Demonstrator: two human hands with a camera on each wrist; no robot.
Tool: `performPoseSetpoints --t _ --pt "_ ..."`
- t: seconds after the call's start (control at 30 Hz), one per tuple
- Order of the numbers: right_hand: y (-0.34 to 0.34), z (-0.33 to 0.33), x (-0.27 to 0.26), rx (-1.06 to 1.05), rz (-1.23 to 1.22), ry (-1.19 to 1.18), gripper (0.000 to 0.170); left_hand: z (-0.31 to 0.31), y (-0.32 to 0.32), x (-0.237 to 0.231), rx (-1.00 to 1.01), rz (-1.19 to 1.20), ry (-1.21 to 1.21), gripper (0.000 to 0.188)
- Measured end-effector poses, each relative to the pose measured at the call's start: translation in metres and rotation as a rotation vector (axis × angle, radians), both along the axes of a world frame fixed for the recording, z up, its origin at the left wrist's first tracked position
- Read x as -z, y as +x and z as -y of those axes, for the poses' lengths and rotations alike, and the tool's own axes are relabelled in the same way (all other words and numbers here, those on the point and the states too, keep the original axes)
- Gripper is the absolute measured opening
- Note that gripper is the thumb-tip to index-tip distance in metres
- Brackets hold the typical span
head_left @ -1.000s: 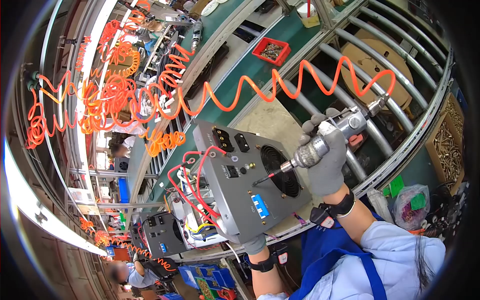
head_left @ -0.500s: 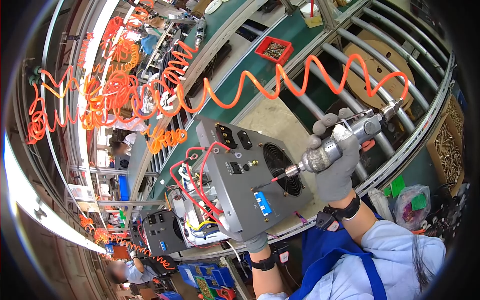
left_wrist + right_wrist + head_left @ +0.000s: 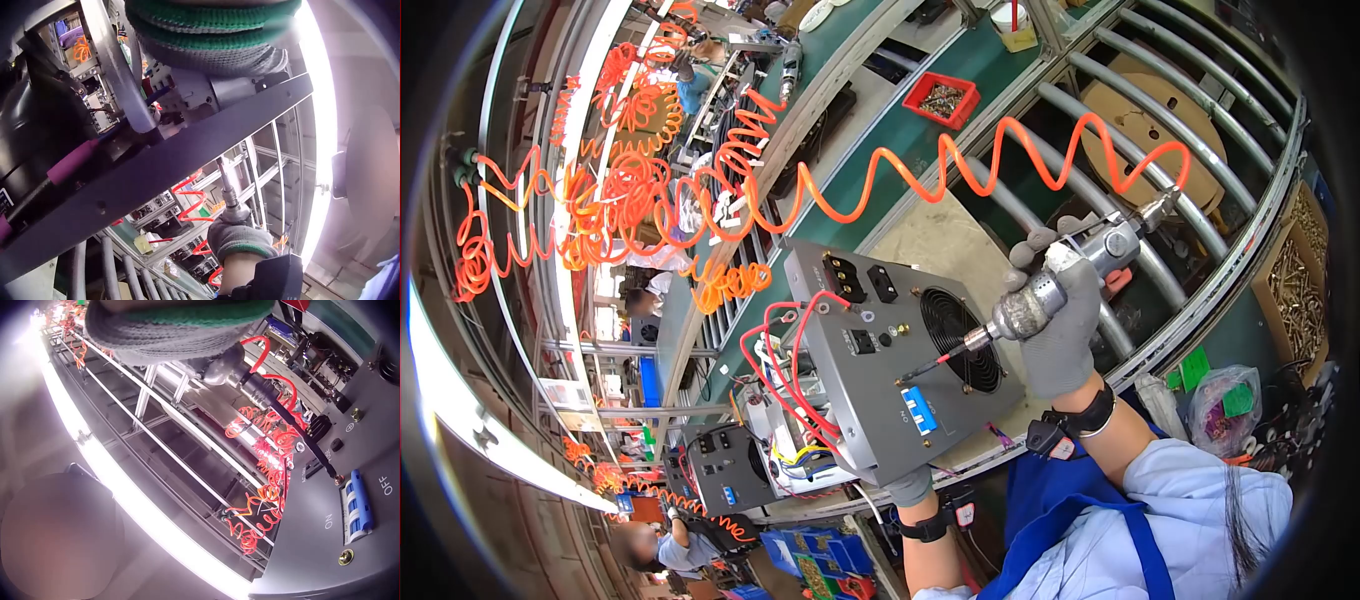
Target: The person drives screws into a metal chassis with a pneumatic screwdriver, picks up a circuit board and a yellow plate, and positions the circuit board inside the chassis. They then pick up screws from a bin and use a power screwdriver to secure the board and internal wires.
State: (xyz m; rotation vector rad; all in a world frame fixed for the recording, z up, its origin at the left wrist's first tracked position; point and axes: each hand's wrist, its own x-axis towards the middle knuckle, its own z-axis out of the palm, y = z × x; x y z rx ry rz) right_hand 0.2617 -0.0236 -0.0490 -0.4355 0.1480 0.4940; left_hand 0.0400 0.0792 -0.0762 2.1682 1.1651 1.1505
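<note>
My gloved right hand grips a pneumatic screwdriver. Its long bit reaches a small screw at one end of the blue-levered circuit breaker. That breaker sits in a dark grey metal panel, which stands tilted and carries sockets and a round fan. At the panel's lower edge is my gloved left hand, its fingers mostly hidden behind. From behind, in the left wrist view, the glove curls over the breaker's pale body.
Red cables loop out of the open case beside the panel. An orange coiled air hose runs to the screwdriver. A red bin of screws, metal rollers and a box of screws surround the bench.
The screwdriver's bit has moved closer to the breaker, its tip now at the screw beside it. The left hand stays behind the panel; the head view shifts slightly.
</note>
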Motion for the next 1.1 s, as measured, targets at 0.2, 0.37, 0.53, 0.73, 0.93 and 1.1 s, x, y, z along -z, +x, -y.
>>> performPoseSetpoints --t 0.2,0.37,0.53,0.73,0.93,1.1 --pt "-0.003 -0.003 -0.008 0.094 -0.197 0.046 0.02 0.002 0.0 0.002 0.065 0.254 -0.165 0.046" --pt "0.001 -0.004 -0.008 0.127 -0.032 0.085 0.024 -0.004 -0.005 0.009 0.127 0.409 -0.334 0.051" --pt "0.001 -0.007 -0.015 0.103 0.058 0.208 0.031 -0.004 -0.004 0.008 0.187 0.191 -0.186 0.056" --pt "0.001 -0.006 -0.016 0.078 0.043 0.185 0.032 -0.005 -0.002 0.009 0.217 0.337 -0.277 0.053" --pt "0.006 0.002 -0.026 0.049 -0.027 0.126 0.028 -0.006 0.007 0.004 0.179 0.349 -0.1 0.047" --pt "0.007 0.001 -0.013 0.159 0.142 0.076 0.03 -0.008 0.02 -0.006 0.086 0.544 -0.144 0.033"
